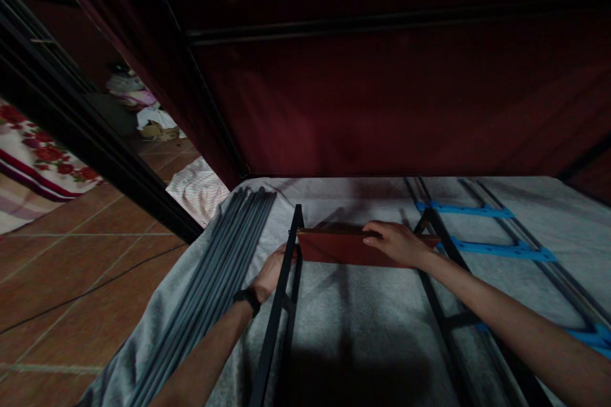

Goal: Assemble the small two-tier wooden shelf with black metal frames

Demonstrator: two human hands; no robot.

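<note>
On a dial centred on the reddish-brown board (338, 249), the dark metal frame (281, 283) runs down toward 7 o'clock on one side and 5 o'clock on the other, and the open room between its two sides lies at 6, bare grey blanket (353, 305) deep in shadow. A thin strip of blanket shows at 12, stopping at the maroon fabric (382, 108), which rises like a wall and closes off that way. Toward 9, just beyond the frame, a bundle of grey rods (224, 257) leaves only a narrow lane; past it the blanket drops over its edge to the tiled floor (95, 273), where a thin cable (119, 278) trails. Toward 3, blue brackets (506, 249) on dark tubes crowd close to the frame, with more bare blanket beyond them. The left hand (270, 275), a dark band (247, 300) at its wrist, sits at 8 by the board's end, its fingers mostly hidden behind the frame (so I cannot tell how far they are closed, or on what). The right hand (394, 243) lies at 2 over the board's upper edge, half open with fingers loosely bent, touching it; how firmly it grips is unclear. The board spans the frame near its far end, long, flat and plain, its near face a dull brick colour.
</note>
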